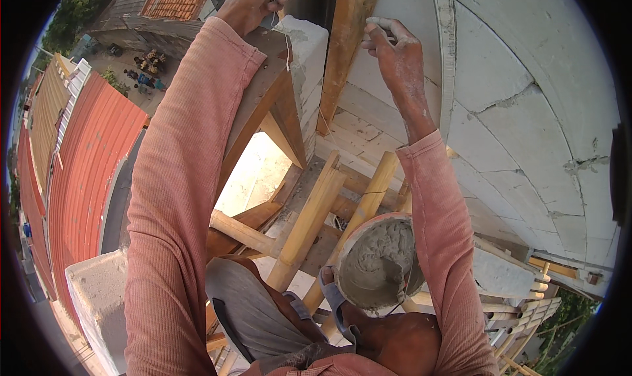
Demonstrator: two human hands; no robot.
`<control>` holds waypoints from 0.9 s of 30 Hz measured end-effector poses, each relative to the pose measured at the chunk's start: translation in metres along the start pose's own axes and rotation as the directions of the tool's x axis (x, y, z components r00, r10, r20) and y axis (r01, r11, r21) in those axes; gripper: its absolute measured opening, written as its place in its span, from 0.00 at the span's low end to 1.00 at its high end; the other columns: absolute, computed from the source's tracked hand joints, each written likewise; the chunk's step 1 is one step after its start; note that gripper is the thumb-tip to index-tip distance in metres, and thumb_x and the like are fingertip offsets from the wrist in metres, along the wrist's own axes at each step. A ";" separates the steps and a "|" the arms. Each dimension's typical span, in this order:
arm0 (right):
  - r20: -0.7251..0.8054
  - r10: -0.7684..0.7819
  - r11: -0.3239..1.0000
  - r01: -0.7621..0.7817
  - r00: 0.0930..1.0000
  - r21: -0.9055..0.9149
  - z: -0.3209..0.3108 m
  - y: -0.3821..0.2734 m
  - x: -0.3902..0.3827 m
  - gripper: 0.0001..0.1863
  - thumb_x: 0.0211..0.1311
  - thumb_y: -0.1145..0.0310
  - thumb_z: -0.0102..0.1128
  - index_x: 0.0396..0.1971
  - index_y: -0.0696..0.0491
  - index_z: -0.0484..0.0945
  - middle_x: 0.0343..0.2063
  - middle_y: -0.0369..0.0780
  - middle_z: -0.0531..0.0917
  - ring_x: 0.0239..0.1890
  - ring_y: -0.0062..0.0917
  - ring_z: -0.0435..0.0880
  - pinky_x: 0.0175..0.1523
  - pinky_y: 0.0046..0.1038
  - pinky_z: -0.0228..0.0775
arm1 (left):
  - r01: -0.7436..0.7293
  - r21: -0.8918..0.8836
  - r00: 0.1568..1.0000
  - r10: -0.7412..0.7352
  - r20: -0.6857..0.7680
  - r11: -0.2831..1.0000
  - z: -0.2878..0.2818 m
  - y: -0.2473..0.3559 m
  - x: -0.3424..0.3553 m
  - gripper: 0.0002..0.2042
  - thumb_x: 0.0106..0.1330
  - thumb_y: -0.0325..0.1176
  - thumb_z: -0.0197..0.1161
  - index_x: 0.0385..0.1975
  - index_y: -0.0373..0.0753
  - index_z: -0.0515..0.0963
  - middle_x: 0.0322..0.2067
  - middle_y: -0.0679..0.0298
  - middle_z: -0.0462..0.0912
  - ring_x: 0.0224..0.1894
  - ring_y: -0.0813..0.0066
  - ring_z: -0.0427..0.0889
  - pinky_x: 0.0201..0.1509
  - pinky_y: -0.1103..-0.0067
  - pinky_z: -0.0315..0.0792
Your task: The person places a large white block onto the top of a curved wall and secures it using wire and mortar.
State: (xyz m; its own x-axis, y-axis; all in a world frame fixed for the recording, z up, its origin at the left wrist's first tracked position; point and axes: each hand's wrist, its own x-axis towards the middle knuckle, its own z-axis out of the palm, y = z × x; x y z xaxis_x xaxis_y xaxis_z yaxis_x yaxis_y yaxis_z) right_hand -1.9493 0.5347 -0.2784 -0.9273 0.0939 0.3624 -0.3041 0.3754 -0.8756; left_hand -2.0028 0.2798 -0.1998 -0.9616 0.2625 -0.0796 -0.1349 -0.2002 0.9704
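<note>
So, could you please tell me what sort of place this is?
Most likely a building site, seemingly above ground level: there are bamboo poles like scaffolding, a bucket of wet grey mortar, and a pale block wall.

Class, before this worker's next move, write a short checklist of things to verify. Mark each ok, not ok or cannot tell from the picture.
1. String in the left hand: ok, it hangs from the fingers.
2. Hold of the right hand: cannot tell; fingers curled, nothing clear between them.
3. Mortar supply: ok, plenty in the bucket near the feet.
4. Hand protection: not ok, both hands are bare.
5. Footwear: not ok, open sandals.
6. Firmness of the bamboo poles: cannot tell.
</note>
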 end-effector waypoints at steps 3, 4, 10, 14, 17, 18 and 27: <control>0.011 -0.017 1.000 0.017 1.000 0.020 0.004 -0.006 -0.001 0.17 0.70 0.61 0.61 0.50 0.57 0.85 0.40 0.44 0.90 0.38 0.26 0.91 0.51 0.29 0.77 | -0.007 0.044 1.000 0.005 0.028 0.999 -0.021 -0.003 0.005 0.16 0.75 0.31 0.58 0.61 0.39 0.76 0.41 0.64 0.87 0.23 0.83 0.73 0.26 0.86 0.74; 0.024 -0.004 0.999 0.003 1.000 0.041 0.005 -0.009 -0.001 0.17 0.70 0.61 0.61 0.50 0.57 0.85 0.40 0.44 0.89 0.38 0.25 0.90 0.51 0.30 0.77 | -0.024 0.068 0.993 0.015 0.121 0.997 -0.030 -0.004 0.007 0.17 0.75 0.30 0.58 0.62 0.39 0.75 0.42 0.63 0.87 0.24 0.83 0.73 0.26 0.84 0.75; 0.136 0.038 0.976 -0.066 0.990 0.206 0.007 -0.022 -0.003 0.22 0.71 0.58 0.62 0.55 0.59 0.82 0.41 0.43 0.88 0.44 0.26 0.89 0.55 0.29 0.78 | 0.004 -0.109 0.959 0.027 0.281 0.994 -0.028 0.002 -0.007 0.19 0.74 0.26 0.61 0.63 0.36 0.74 0.45 0.56 0.88 0.26 0.82 0.77 0.33 0.83 0.79; 0.206 0.022 0.935 -0.093 0.978 0.342 0.013 -0.029 -0.002 0.24 0.72 0.56 0.62 0.57 0.60 0.81 0.46 0.45 0.87 0.47 0.28 0.88 0.58 0.28 0.78 | 0.004 -0.130 0.939 0.041 0.341 0.991 -0.032 0.003 -0.012 0.18 0.74 0.26 0.61 0.63 0.36 0.74 0.46 0.55 0.87 0.30 0.82 0.81 0.36 0.84 0.80; 0.247 -0.011 0.880 -0.108 0.969 0.462 0.017 -0.033 -0.004 0.28 0.72 0.52 0.62 0.60 0.59 0.78 0.50 0.46 0.85 0.51 0.29 0.87 0.61 0.28 0.77 | 0.039 -0.022 0.904 -0.026 0.428 0.999 -0.033 0.004 -0.011 0.18 0.73 0.27 0.63 0.61 0.36 0.75 0.47 0.55 0.87 0.36 0.80 0.84 0.40 0.82 0.80; 0.265 -0.036 0.842 -0.114 0.964 0.527 0.019 -0.032 -0.002 0.29 0.72 0.51 0.62 0.61 0.59 0.77 0.51 0.46 0.85 0.52 0.29 0.86 0.62 0.27 0.77 | -0.051 0.108 0.905 0.000 0.424 0.993 -0.029 0.004 -0.008 0.15 0.72 0.32 0.63 0.56 0.37 0.77 0.42 0.57 0.88 0.35 0.78 0.85 0.40 0.82 0.79; 0.296 0.058 0.565 -0.276 0.954 0.778 0.024 -0.035 0.003 0.22 0.72 0.63 0.65 0.59 0.59 0.77 0.48 0.42 0.86 0.48 0.23 0.86 0.58 0.22 0.80 | -0.185 0.500 0.909 -0.046 0.414 0.846 -0.016 -0.004 0.002 0.20 0.71 0.41 0.65 0.60 0.40 0.80 0.34 0.70 0.86 0.29 0.90 0.75 0.36 0.93 0.70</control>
State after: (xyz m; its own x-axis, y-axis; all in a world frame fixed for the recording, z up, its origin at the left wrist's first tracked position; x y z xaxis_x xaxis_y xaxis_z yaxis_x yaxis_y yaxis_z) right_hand -1.9464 0.4992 -0.2542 -0.9664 -0.1613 0.2003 -0.0861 -0.5309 -0.8431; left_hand -2.0080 0.2660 -0.2076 -0.7690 0.6388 -0.0228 0.1831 0.2543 0.9496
